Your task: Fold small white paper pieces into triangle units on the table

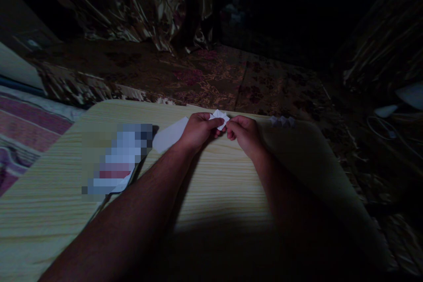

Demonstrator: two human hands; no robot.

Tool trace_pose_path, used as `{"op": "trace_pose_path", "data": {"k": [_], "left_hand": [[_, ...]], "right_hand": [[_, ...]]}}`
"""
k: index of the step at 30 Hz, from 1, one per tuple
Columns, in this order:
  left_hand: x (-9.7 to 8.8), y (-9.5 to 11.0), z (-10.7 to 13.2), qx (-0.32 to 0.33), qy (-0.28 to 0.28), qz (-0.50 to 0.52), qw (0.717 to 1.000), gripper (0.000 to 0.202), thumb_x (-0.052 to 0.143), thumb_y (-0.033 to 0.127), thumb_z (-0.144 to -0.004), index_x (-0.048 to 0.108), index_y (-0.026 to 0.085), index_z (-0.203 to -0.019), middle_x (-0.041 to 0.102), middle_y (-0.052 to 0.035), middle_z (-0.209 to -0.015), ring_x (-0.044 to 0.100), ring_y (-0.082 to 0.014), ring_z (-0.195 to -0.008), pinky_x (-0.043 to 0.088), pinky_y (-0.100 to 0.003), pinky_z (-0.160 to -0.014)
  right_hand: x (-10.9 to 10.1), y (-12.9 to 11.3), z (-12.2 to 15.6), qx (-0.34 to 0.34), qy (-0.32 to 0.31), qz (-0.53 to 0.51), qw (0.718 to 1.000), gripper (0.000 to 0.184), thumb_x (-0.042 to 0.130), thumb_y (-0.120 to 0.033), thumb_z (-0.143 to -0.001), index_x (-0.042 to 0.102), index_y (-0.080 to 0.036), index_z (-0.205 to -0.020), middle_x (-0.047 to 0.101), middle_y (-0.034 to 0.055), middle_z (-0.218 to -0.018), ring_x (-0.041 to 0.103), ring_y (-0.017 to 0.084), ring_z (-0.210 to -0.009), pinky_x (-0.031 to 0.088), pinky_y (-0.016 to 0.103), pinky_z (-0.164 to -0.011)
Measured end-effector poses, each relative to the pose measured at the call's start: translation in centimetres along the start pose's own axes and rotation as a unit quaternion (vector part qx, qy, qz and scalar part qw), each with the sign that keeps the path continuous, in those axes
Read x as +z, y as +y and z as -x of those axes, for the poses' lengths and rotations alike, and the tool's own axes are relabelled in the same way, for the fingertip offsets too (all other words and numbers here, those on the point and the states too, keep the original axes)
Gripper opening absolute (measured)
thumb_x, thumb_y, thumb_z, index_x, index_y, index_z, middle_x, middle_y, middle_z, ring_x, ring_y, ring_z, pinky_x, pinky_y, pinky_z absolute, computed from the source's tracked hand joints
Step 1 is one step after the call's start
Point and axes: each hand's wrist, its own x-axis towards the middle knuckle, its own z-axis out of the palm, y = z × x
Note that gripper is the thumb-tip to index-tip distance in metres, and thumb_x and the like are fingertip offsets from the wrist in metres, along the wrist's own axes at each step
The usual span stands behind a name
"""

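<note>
My left hand (200, 130) grips a small folded white paper piece (220, 117), its thumb pressed on top and fingers underneath. From the other side my right hand (242, 131) pinches at the paper's right corner, fingers curled and thumb against the index finger. The paper has several creased, pointed flaps and is held above the far part of the table. Partly behind my left hand and wrist lies a flat white sheet of paper (170, 134). To the right, several small folded paper pieces (282, 121) sit in a row, dim in the shadow.
The light wood-grain table (218, 185) has rounded far corners. A pixelated, blurred-out device (120, 158) with a cable lies at the left. Patterned brown fabric (211, 75) covers a ledge beyond, below curtains (165, 4). A white cable (380, 128) hangs at the right; a striped cloth (29, 123) is at far left.
</note>
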Motion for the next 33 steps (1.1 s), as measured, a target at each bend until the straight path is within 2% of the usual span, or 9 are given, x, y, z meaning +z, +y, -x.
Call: {"op": "trace_pose_path", "data": {"k": [13, 33], "left_hand": [[-0.08, -0.32, -0.01, 0.006, 0.017, -0.022, 1.0, 0.025, 0.071, 0.035, -0.069, 0.064, 0.012, -0.063, 0.063, -0.0038, -0.056, 0.052, -0.0099, -0.045, 0.038, -0.023, -0.046], [0.15, -0.54, 0.23, 0.043, 0.027, -0.08, 0.995, 0.026, 0.067, 0.038, -0.073, 0.064, 0.013, -0.067, 0.06, -0.0014, -0.055, 0.045, -0.0074, -0.043, 0.029, -0.021, -0.042]], "right_hand": [[0.25, 0.61, -0.01, -0.035, 0.041, 0.028, 0.998, 0.012, 0.061, -0.027, -0.071, 0.064, -0.016, -0.068, 0.06, -0.0023, -0.054, 0.053, 0.009, -0.048, 0.04, 0.02, -0.047], [0.27, 0.45, 0.06, -0.037, 0.033, 0.039, 0.998, 0.014, 0.06, -0.029, -0.072, 0.062, -0.017, -0.066, 0.058, -0.0031, -0.053, 0.052, 0.01, -0.048, 0.039, 0.021, -0.047]]}}
